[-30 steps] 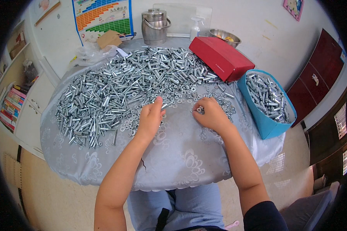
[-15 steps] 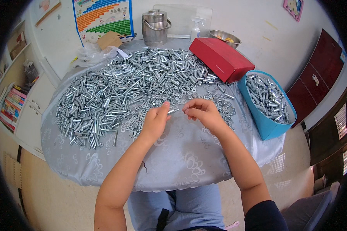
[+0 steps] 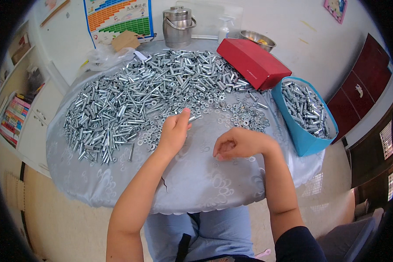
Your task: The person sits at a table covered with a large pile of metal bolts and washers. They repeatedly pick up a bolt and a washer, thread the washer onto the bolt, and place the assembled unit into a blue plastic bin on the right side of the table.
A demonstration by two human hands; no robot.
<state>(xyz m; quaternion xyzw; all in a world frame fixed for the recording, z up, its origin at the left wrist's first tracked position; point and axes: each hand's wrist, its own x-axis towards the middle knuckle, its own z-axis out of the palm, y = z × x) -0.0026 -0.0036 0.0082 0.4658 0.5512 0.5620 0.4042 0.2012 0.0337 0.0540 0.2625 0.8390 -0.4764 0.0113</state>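
Left hand (image 3: 174,131) rests on the grey tablecloth (image 3: 196,183), fingers curled, pinching a silver bolt (image 3: 193,118) between thumb and fingertips; bolt tip sticks out to the right of the thumb, just at the edge of the washers. Right hand (image 3: 240,143) sits near it on the cloth, loosely curled, fingertips turned down and in; cannot tell if it holds anything, something small may be hidden under the fingers. Hands close but not touching.

Big pile of bolts (image 3: 135,100) covers the far and left part of the table. Scatter of washers (image 3: 240,114) lies beyond the right hand, between the pile and the blue bin (image 3: 305,139). Blue bin stands at the right table edge, filled with bolts. Red box (image 3: 253,63) lies behind it, just beside the pile. Metal pot (image 3: 177,26), spray bottle (image 3: 224,31) and steel bowl (image 3: 256,40) stand at the far edge near the wall. Brown cardboard piece (image 3: 125,40) and a clear plastic bag (image 3: 102,56) at far left.
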